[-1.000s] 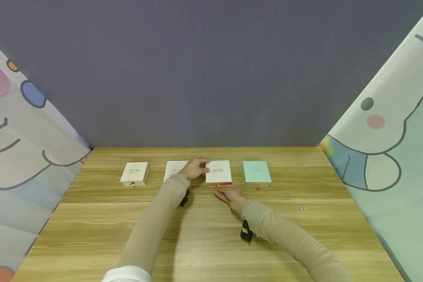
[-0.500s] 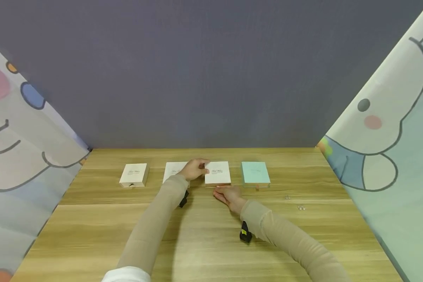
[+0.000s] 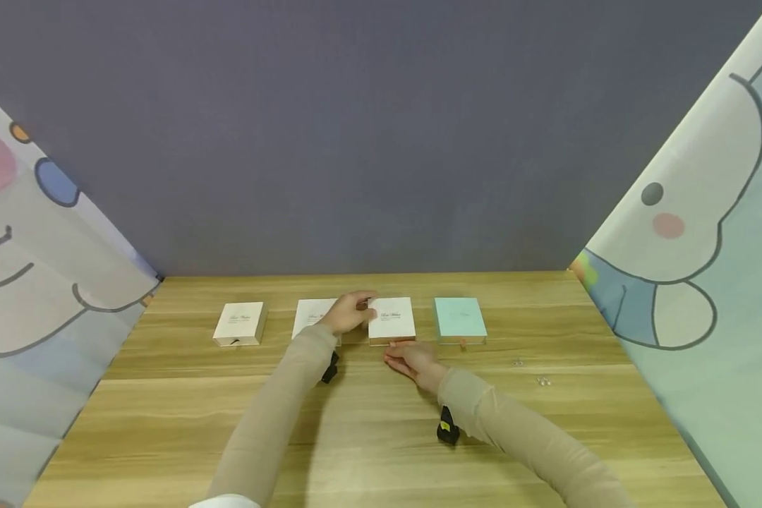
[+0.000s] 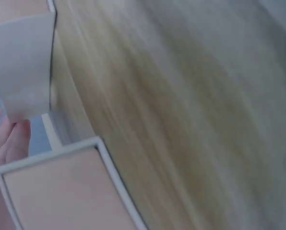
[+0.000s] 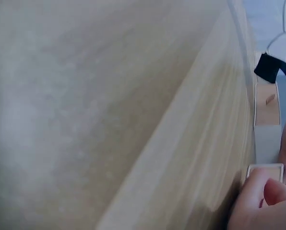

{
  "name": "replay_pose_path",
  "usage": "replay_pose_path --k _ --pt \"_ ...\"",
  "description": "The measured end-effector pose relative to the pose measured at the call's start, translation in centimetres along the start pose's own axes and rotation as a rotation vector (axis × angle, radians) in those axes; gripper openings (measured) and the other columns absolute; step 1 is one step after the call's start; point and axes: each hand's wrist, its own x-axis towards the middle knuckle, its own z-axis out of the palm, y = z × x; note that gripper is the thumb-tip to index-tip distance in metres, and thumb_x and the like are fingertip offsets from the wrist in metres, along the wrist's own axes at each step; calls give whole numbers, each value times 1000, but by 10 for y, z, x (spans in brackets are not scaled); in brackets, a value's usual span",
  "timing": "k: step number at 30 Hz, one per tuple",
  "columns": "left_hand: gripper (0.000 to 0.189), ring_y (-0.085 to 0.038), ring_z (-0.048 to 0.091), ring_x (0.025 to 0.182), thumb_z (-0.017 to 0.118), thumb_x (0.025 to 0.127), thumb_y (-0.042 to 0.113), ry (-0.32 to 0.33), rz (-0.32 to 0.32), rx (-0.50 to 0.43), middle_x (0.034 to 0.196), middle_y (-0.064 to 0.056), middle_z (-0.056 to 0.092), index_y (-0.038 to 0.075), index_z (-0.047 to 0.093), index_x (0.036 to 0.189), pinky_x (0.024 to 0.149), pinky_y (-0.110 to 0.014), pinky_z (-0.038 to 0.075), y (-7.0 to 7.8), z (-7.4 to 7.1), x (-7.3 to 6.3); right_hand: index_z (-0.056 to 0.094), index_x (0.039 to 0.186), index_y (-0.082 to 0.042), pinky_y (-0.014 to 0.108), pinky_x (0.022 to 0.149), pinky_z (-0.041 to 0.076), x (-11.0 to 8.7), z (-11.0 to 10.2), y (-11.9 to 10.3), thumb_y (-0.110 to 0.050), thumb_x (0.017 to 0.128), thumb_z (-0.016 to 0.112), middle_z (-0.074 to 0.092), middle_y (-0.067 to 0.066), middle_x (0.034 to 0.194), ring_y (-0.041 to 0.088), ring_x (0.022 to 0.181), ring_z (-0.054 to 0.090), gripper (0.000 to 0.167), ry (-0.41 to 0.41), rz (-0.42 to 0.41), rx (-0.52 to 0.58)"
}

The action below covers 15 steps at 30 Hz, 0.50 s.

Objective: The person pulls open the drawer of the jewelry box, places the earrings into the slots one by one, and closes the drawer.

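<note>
A white lidded-looking flat box (image 3: 391,317) with dark script on top lies in the middle of the row. At its left edge my left hand (image 3: 351,312) holds the back corner, index finger behind and thumb along the side. My right hand (image 3: 415,358) touches the front face of the same box. In the right wrist view its thumb and index finger curl close together at the front panel (image 5: 272,168); whether they pinch a pull tab there is hidden. Another white box (image 3: 311,310) sits partly under my left wrist.
A cream box (image 3: 240,321) with a dark front tab stands at the left. To the right is a mint-green box (image 3: 460,317) with an orange-brown tab (image 3: 463,344). Two small clear pieces, one clear piece (image 3: 543,381) nearer the front, lie on the wooden table (image 3: 381,437).
The head view has tilted slightly, so everything sits a little lower in it. Both hands keep their places at the middle white box, with only a slight shift of the right fingers.
</note>
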Motion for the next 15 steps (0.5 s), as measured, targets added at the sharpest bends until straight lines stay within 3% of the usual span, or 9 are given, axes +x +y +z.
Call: replay_pose_path --k 4,9,15 --pt "44 -33 41 127 55 93 19 77 20 -42 144 -5 37 16 45 136 103 -44 40 3 -3 -1 49 125 11 25 81 55 -10 1 2 1 88 57 54 22 125 16 91 64 39 -80 -26 -123" --pt "41 -34 43 124 54 94 20 119 61 8 142 -7 40 17 47 134 102 -45 41 15 -8 -9 47 128 10 27 83 54 -26 -1 2 -5 89 56 57 23 120 16 94 62 42 -146 -66 -234" --pt "39 -24 54 112 55 92 18 130 139 144 122 -8 58 5 51 129 97 -39 45 26 -11 -37 47 127 8 36 88 52 -35 -8 2 -16 89 57 55 21 123 24 105 58 47 -238 -202 -386"
